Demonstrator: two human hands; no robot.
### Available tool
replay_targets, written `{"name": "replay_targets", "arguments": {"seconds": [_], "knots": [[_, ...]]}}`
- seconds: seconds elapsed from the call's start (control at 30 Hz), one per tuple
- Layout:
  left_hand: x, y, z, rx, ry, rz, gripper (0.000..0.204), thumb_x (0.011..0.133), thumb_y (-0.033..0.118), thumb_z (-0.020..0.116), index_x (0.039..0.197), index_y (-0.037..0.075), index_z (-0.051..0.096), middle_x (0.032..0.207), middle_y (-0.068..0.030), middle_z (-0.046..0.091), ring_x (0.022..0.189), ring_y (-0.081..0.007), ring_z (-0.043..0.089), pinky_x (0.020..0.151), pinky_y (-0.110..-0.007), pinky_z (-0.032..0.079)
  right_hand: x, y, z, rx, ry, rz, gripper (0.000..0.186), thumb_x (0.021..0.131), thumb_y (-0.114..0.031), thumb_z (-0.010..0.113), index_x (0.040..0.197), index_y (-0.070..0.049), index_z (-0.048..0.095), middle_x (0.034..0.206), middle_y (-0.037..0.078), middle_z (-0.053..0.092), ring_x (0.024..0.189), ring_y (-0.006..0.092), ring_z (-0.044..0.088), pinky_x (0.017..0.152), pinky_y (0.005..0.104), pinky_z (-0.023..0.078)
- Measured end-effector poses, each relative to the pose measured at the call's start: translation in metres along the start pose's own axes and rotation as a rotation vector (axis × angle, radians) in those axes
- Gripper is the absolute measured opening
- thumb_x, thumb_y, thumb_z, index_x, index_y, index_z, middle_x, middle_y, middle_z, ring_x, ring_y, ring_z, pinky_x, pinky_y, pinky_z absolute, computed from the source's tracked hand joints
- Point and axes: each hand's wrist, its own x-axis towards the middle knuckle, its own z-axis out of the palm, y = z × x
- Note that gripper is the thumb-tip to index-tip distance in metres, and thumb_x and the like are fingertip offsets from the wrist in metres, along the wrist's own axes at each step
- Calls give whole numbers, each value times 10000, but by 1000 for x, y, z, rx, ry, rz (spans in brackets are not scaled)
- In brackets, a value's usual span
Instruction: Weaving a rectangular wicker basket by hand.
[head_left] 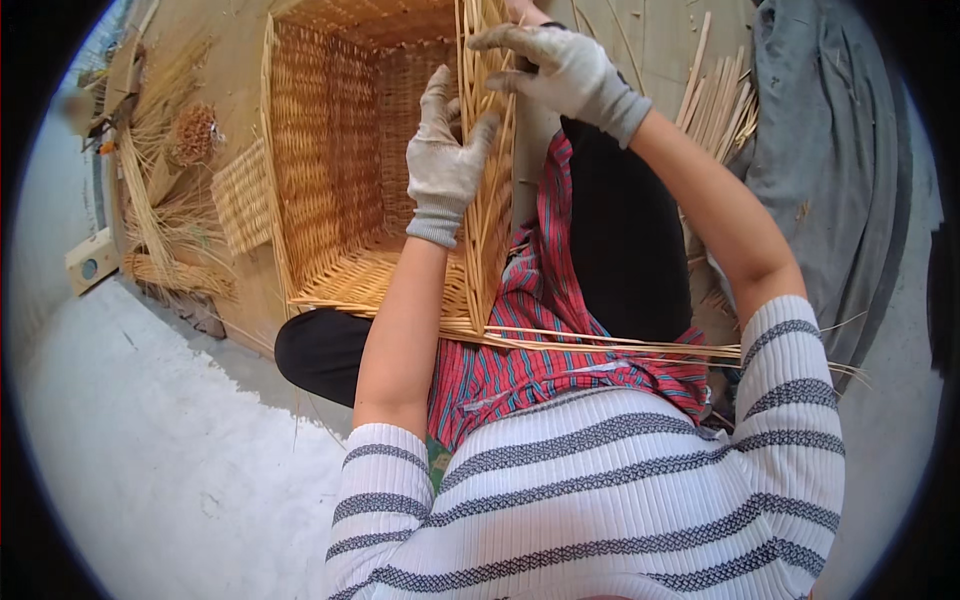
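A rectangular wicker basket (330, 150) lies tipped, its opening facing me, over my lap. My left hand (445, 165), in a pale work glove, is at the basket's right wall. Its index finger stretches upward inside the opening, and its thumb, spread apart, rests against the rim. My right hand (565, 75), also gloved, reaches to the same wall farther up. Its fingers curl over the rim, with the thumb lower on the wall; whether a single strand is pinched there is hidden. Several long loose canes (620, 347) run rightward from the basket's lower corner.
A bundle of cut sticks (715, 105) lies at the right beside a grey cloth (825, 190). Loose straw strands (165, 200), a round brown bundle (195, 133) and a small woven panel (243, 197) are at the left. A striped red cloth (530, 375) covers my lap.
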Motion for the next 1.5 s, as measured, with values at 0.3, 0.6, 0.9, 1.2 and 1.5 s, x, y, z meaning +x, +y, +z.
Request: {"name": "replay_targets", "arguments": {"seconds": [0.3, 0.6, 0.9, 1.2, 1.5], "knots": [[-6, 4, -4, 42, -12, -9, 675, 901, 187, 726, 1483, 70, 404, 1169, -134, 704, 1015, -167, 693, 891, -299, 547, 23, 1, -7, -195, -282, -109, 335, 878, -328, 700, 1158, -143, 700, 898, 83, 727, 827, 250, 706, 771, 370, 528], [-3, 11, -4, 135, -20, -87, 678, 887, 231, 737, 1471, 88, 423, 1171, -151, 680, 955, -197, 710, 828, -310, 570, 41, 2, -17, -473, -240, -504, 266, 898, -389, 637, 839, -136, 578, 669, 57, 617, 649, 279, 637, 752, 452, 483], [24, 42, 6, 1040, 159, 441, 221, 845, 323, 705, 1000, 172, 658, 1004, -66, 606, 965, -282, 572, 834, -447, 408, 2, 12, -14, -355, -145, -363, 355, 718, -101, 690, 1069, -149, 676, 1001, 31, 658, 918, 239, 664, 778, 359, 561], [28, 40, 6, 895, 27, 501, 109, 908, 213, 643, 890, 106, 628, 817, -101, 666, 758, -318, 636, 682, -418, 445, -38, -41, 16, -111, 167, 257, 117, 864, -166, 659, 956, -94, 659, 883, 109, 699, 836, 311, 686, 713, 391, 544], [29, 42, -7, -130, -171, -100, 117, 976, 82, 650, 1084, 44, 675, 892, 0, 665, 779, -65, 589, 677, -210, 495, -36, -44, 39, 908, 255, 830, 178, 939, -163, 709, 1019, -9, 670, 825, 28, 670, 705, 83, 602, 659, 249, 516]]}}
